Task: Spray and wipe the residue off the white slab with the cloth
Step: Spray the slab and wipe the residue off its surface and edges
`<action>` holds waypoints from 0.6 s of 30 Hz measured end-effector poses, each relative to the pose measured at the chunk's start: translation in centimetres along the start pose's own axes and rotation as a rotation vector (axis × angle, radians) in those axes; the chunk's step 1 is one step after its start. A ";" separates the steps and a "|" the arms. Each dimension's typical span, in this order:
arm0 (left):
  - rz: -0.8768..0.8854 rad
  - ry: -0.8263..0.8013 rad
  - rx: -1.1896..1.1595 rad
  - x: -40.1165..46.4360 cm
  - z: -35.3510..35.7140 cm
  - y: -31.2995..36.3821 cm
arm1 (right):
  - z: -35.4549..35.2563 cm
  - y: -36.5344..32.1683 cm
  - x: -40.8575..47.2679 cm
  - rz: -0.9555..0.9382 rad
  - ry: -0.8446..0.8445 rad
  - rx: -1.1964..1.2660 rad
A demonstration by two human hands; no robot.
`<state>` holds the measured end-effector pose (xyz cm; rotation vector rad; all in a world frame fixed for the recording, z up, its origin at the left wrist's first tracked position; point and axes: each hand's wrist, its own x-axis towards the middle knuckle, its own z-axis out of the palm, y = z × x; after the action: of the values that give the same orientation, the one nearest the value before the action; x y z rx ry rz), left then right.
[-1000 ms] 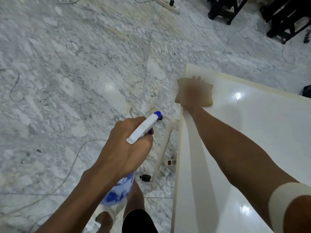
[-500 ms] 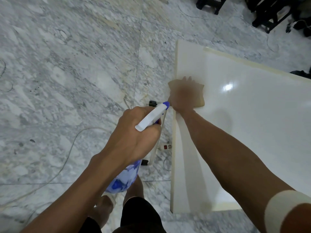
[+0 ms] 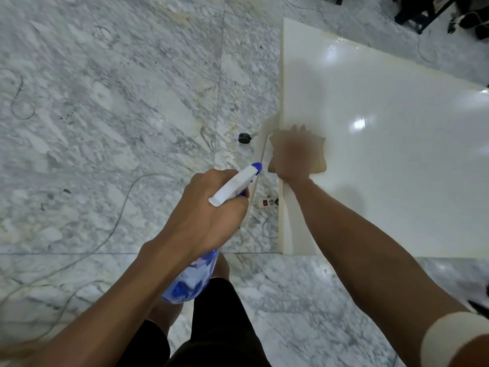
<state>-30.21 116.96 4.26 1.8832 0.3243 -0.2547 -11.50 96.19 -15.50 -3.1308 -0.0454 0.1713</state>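
A glossy white slab [image 3: 383,154] fills the right half of the view, raised above the floor. My right hand [image 3: 292,157], blurred by motion, presses flat on a tan cloth [image 3: 318,160] at the slab's left edge. My left hand [image 3: 209,215] hangs left of the slab, over the floor. It grips a spray bottle [image 3: 232,185] with a white and blue trigger head and a clear blue-patterned body. The nozzle points toward the cloth. Any residue on the slab is too faint to make out.
Grey marble floor [image 3: 105,115] lies all around. Thin cables [image 3: 119,215] trail across it on the left. A white power strip [image 3: 267,202] and a small black caster [image 3: 244,138] sit by the slab's left edge. Dark furniture legs [image 3: 423,11] stand at the top right. My legs are below.
My right hand has drawn the cloth toward me along the slab's left edge. The view has shifted, so the slab's near corner now shows. The left hand's hold on the bottle is unchanged.
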 end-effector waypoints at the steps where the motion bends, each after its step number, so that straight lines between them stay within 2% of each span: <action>1: -0.007 -0.009 -0.004 -0.7 0.2 -0.1 | 0.2 0.2 -1.2 -0.003 0.003 -0.005; 11: 0.101 -0.040 -0.014 -5.7 3.3 -0.6 | 1.3 2.0 -10.1 -0.014 -0.005 -0.001; 18: 0.127 -0.037 0.000 -9.9 6.3 -0.7 | 1.8 3.1 -16.8 -0.047 0.070 0.043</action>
<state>-39.88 110.21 4.87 1.8886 0.1784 -0.2036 -28.34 92.58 -15.52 -3.0864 -0.1126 0.0615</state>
